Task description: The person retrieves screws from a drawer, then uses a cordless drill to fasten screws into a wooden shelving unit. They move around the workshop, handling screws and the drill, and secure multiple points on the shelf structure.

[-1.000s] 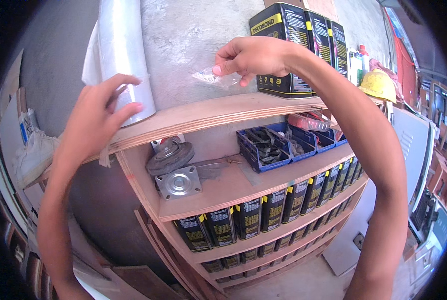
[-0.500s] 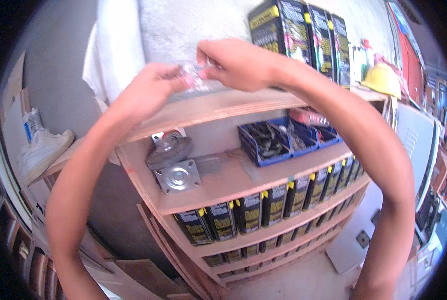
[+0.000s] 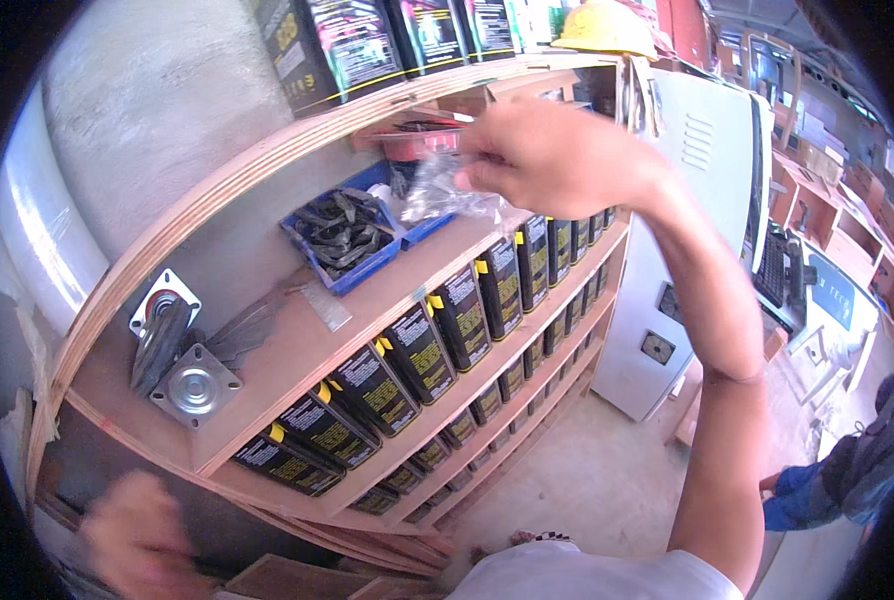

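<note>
Pinched in the fingers of my right hand point(image 3: 557, 155) is a crumpled clear plastic bag point(image 3: 437, 190). It hangs over the blue parts bins on the upper shelf, covering part of them; what the bag contains is too blurred to make out. Beside it, the nearest blue bin point(image 3: 367, 272) is filled with black strip-like pieces point(image 3: 339, 232). A red container point(image 3: 419, 148) sits behind the bag. Low at the left, my left hand point(image 3: 139, 535) is away from the shelf and smeared by motion, so its fingers do not show clearly.
Caster wheels with metal plates point(image 3: 195, 385) lie on the shelf's left end. Rows of black cans point(image 3: 372, 388) fill the shelves below, and more black boxes point(image 3: 357, 50) stand on top near a yellow hard hat point(image 3: 607, 28). A grey cabinet point(image 3: 697, 150) and a person point(image 3: 857, 465) are at right.
My hands have come apart. The right carried the plastic bag down to the blue bins, while the left dropped to the lower left. The view has swung right.
</note>
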A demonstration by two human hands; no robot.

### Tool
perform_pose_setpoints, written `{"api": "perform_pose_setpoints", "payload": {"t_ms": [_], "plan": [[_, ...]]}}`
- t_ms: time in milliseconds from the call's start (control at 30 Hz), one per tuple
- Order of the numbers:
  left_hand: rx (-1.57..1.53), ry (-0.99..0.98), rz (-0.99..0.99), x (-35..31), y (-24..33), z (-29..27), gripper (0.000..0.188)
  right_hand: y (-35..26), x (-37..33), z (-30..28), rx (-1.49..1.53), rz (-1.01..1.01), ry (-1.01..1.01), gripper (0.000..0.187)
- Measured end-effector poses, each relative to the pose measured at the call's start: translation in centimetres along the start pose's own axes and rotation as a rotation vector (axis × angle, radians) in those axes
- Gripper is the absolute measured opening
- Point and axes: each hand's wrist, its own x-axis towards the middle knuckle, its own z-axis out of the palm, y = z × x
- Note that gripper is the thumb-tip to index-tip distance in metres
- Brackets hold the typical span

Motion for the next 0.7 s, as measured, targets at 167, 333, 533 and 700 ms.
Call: {"api": "perform_pose_setpoints", "payload": {"t_ms": [167,333,533,700], "plan": [[-0.375,-0.686,-0.416,-7.6,3.1,8.8,0.037,4.0,0.9,4.7,0.057,0.177,0.043,0.031],[-1.043,-0.737,-0.976,-11.0,3.8,15.0,0.035,3.0,4.7,8.2,0.038,0.271,0.131,0.033],[-1.364,-0.729,-1.246,-15.9,2.4,17.1,0.027,1.4,7.0,9.8,-0.122,0.318,0.170,0.020],[-1.606,-0.735,-1.566,-20.5,1.9,18.7,0.028,0.5,7.3,11.3,-0.145,0.294,0.209,0.023]]}}
